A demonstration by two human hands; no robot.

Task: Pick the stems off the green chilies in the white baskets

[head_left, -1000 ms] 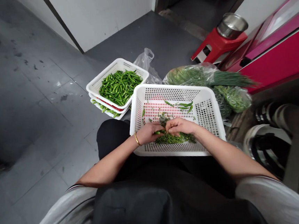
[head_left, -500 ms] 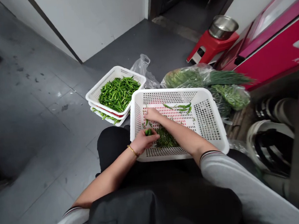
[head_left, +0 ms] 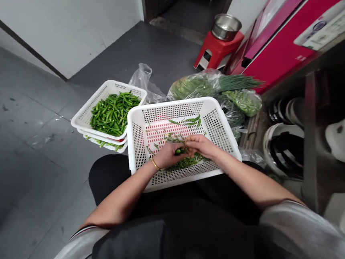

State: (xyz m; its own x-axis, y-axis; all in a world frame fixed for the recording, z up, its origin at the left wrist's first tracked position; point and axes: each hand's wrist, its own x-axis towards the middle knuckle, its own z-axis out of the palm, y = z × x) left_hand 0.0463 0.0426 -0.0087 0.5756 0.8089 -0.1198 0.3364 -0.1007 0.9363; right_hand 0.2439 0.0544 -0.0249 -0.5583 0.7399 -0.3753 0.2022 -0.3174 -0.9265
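A white perforated basket [head_left: 232, 140] rests on my lap. Inside it, my left hand [head_left: 169, 154], with a bracelet at the wrist, is closed around green chillies [head_left: 179, 150]. The fingertips of my right hand [head_left: 200, 144] are pinched together right by the left fingers; what lies between them is too small to make out. Beneath both hands spreads a pile of green stems [head_left: 187, 162]. A few loose chillies [head_left: 191, 121] lie near the basket's far side. To the left, a second white basket [head_left: 82, 116] holds a heap of green chillies [head_left: 113, 113], stacked on other baskets.
Bagged green vegetables [head_left: 195, 85] lie beyond the basket, beside a clear plastic bag [head_left: 144, 81]. A metal pot [head_left: 226, 27] stands on a red stool [head_left: 218, 49] near a red cabinet [head_left: 277, 51]. White containers [head_left: 270, 147] sit under a shelf at the right.
My right hand has moved from the basket's left side back to meet my left hand. The camera view has shifted to the right. My left hand still holds chillies.
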